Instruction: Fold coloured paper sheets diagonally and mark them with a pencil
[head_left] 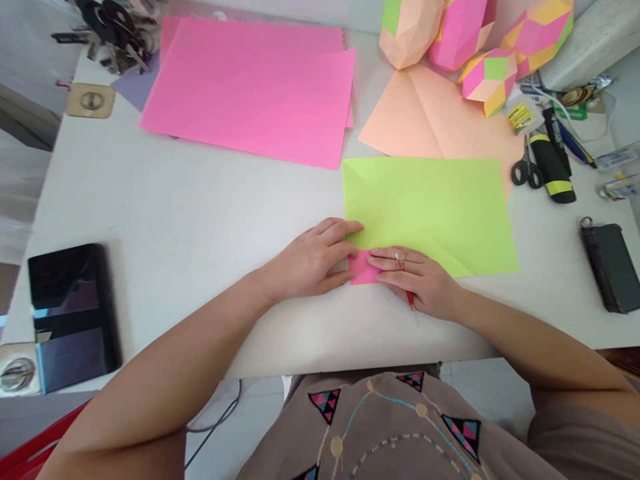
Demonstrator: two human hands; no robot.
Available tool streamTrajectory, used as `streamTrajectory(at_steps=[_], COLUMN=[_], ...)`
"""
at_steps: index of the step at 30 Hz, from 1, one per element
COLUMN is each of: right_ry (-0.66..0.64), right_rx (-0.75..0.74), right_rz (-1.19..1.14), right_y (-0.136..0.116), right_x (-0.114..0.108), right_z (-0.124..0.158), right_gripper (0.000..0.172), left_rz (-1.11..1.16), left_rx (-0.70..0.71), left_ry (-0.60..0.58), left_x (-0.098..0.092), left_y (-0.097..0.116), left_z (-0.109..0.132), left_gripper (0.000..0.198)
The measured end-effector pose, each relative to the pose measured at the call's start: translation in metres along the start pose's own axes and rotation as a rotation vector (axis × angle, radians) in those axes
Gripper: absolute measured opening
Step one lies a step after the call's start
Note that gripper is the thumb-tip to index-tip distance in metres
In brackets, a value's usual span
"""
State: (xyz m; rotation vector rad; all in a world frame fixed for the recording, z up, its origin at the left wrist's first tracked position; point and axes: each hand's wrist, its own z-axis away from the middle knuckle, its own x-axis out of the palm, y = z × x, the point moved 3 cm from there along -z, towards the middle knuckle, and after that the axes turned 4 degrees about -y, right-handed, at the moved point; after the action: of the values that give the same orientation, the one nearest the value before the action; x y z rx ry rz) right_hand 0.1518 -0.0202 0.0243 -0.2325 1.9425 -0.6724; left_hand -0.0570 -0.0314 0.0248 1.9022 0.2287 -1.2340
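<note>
A small pink paper piece (pixel 364 267) lies over the near left corner of a lime-green sheet (pixel 425 207). My left hand (pixel 320 257) rests at the left edge of both, fingers spread, with fingertips touching the pink piece and the green sheet. Pressing down on the right part of the pink piece, my right hand (pixel 417 277) has its fingers together and covers that end. A slim red pencil-like stick (pixel 411 300) is tucked in the right hand and pokes out below it; most of it is hidden.
Large pink sheets (pixel 250 87) lie at the back, a peach sheet (pixel 440 113) beyond the green one. Faceted paper shapes (pixel 460 33), a glue bottle (pixel 524 115) and scissors (pixel 527 167) are back right. A phone (pixel 613 267) lies right, a black device (pixel 73 317) left.
</note>
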Motion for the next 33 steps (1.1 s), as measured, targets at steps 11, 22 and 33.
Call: streamTrajectory(at_steps=[11, 22, 33], right_ry=[0.051, 0.190, 0.072], right_rx=[0.017, 0.362, 0.532], right_rz=[-0.099, -0.471, -0.484], right_y=[0.003, 0.009, -0.008], right_x=[0.000, -0.017, -0.023], right_z=[0.000, 0.004, 0.029], right_gripper=[0.030, 0.012, 0.024], left_rz=[-0.109, -0.291, -0.381], left_rx=[0.161, 0.227, 0.203], left_ry=[-0.059, -0.128, -0.120], left_x=[0.004, 0.015, 0.025], left_y=[0.023, 0.038, 0.040], left_z=[-0.004, -0.011, -0.009], left_gripper=[0.020, 0.032, 0.047])
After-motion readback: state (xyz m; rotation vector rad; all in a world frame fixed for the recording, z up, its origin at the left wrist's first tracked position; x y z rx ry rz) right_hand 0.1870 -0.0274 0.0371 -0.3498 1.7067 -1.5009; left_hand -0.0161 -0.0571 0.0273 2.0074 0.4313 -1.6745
